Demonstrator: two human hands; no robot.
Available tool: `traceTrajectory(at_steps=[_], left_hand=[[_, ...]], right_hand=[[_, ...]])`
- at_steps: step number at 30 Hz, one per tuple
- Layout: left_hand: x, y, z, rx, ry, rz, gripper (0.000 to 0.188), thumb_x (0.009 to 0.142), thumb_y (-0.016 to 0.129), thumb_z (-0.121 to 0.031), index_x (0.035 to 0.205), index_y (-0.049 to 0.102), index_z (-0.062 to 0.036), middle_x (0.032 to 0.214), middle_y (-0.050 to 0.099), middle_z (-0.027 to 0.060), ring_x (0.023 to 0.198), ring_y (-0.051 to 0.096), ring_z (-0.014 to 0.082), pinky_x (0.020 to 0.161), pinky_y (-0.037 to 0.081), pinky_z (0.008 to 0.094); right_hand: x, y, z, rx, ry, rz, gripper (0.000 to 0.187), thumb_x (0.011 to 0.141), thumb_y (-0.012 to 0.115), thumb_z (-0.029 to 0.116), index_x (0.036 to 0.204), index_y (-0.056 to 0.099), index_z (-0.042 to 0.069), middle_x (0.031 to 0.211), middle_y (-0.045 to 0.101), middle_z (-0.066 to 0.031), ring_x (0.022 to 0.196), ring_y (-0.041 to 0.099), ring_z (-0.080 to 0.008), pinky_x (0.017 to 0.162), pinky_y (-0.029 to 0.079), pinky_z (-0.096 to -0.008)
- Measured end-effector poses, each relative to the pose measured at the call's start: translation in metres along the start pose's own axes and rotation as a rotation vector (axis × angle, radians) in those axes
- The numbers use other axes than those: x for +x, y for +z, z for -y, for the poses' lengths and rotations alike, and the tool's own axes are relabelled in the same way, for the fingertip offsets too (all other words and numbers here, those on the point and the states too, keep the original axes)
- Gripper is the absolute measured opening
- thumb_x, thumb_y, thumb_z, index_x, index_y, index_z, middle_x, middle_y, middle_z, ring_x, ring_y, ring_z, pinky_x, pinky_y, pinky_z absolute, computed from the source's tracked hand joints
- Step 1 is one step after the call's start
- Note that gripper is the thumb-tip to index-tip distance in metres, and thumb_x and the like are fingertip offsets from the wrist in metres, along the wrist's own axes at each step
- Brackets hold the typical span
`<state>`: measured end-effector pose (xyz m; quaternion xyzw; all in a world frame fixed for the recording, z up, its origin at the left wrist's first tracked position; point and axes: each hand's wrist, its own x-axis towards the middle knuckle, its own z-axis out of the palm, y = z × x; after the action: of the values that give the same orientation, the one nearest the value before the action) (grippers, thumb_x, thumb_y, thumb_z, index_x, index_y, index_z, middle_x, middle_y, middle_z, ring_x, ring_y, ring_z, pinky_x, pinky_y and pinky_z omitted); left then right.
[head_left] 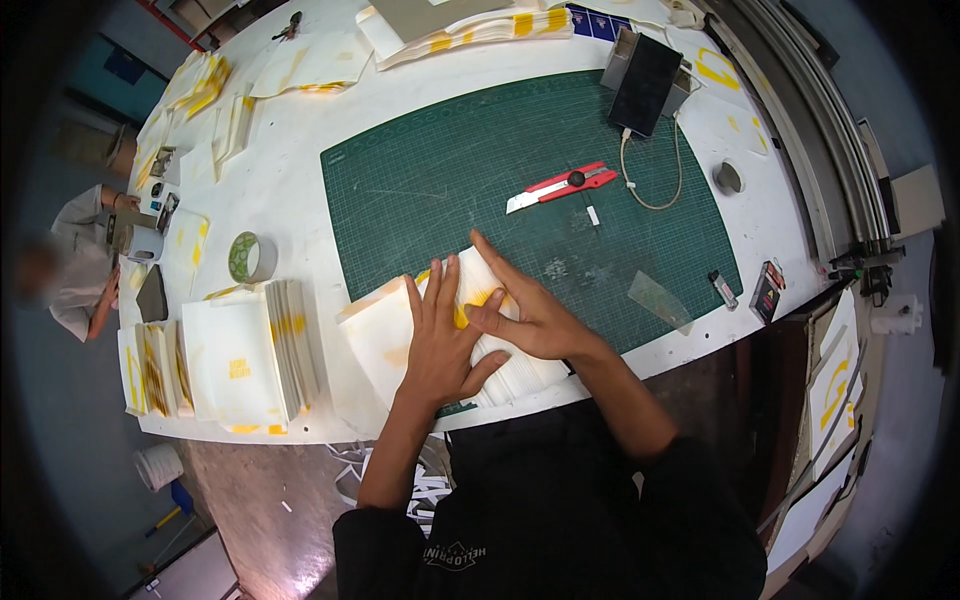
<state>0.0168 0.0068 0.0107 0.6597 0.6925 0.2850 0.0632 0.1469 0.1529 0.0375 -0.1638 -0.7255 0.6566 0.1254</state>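
Observation:
A stack of white folded paper pieces with yellow print [520, 378] lies fanned at the near edge of the green cutting mat, partly over the table edge. My left hand [438, 345] rests on top of it, fingers stretched and thumb apart. Across the stack's right side lies my right hand [535, 315], its fingers straight and its thumb reaching over toward my left hand. Both hands press on the paper and hide part of it. Beyond them on the mat is a red utility knife [565, 187] with its blade out.
The green cutting mat [430, 160] also bears a clear plastic piece [660, 300]. A phone [645, 85] with a cable leans at the back right. Left stand a tape roll [252, 258] and a paper stack [235, 365]. Another person [85, 260] is at the far left.

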Motion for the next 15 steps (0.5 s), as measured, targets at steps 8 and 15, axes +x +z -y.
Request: traceTrajectory(at_steps=[8, 15], left_hand=[[0.002, -0.002, -0.002, 0.034, -0.005, 0.014, 0.073, 0.096, 0.056, -0.064, 0.156, 0.051, -0.0228, 0.168, 0.017, 0.0335, 0.155, 0.014, 0.0546, 0.120, 0.003, 0.0755], [-0.001, 0.000, -0.001, 0.029, -0.010, 0.005, 0.072, 0.097, 0.055, -0.065, 0.156, 0.051, -0.0241, 0.168, 0.017, 0.0333, 0.156, 0.014, 0.0541, 0.120, 0.003, 0.0748]], right_hand=[[0.022, 0.003, -0.002, 0.212, -0.149, -0.015, 0.085, 0.108, 0.019, 0.063, 0.166, 0.013, 0.002, 0.173, 0.013, -0.0212, 0.162, 0.008, -0.0342, 0.130, 0.007, -0.0493], [0.019, 0.009, 0.007, 0.400, -0.200, -0.065, 0.086, 0.108, 0.012, 0.064, 0.166, 0.013, 0.002, 0.173, 0.014, -0.0226, 0.162, 0.005, -0.0333, 0.130, 0.006, -0.0494]])
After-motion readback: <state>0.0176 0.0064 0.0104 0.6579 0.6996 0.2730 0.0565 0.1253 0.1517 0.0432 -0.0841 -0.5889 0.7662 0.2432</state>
